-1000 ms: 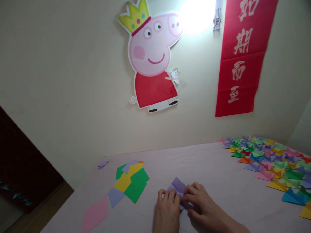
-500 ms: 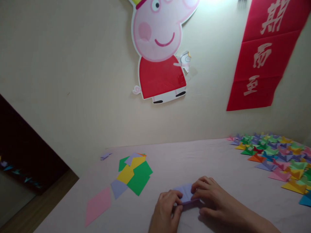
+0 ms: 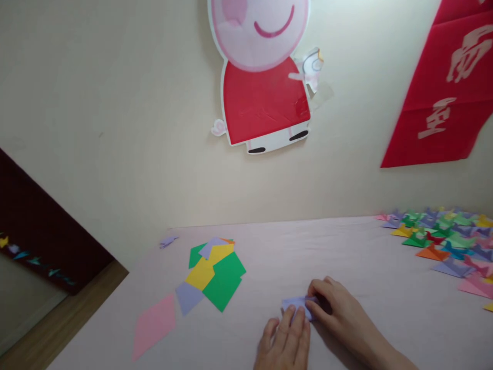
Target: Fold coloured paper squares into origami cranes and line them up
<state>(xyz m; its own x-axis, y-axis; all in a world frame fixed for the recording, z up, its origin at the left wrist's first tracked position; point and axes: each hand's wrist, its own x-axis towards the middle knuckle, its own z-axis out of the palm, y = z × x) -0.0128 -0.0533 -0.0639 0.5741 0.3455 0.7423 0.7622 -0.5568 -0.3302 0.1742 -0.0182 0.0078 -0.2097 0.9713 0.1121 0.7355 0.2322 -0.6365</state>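
A small folded lilac paper (image 3: 296, 307) lies on the pale pink table (image 3: 269, 257) near the front edge. My left hand (image 3: 287, 341) lies over its near side with fingers stretched flat, pressing it down. My right hand (image 3: 339, 313) comes in from the right, its curled fingertips pinching the paper's right end. Most of the paper is hidden under the fingers.
A loose pile of flat coloured paper squares (image 3: 213, 272) lies to the left, with a pink square (image 3: 154, 325) nearer me. Several folded paper figures (image 3: 447, 236) cover the table's far right. A cartoon pig cutout (image 3: 265, 77) and a red banner (image 3: 447, 97) hang on the wall.
The view has tilted down and to the left. The lilac paper has been folded smaller and flatter; my left hand went from pinching it to pressing flat on it.
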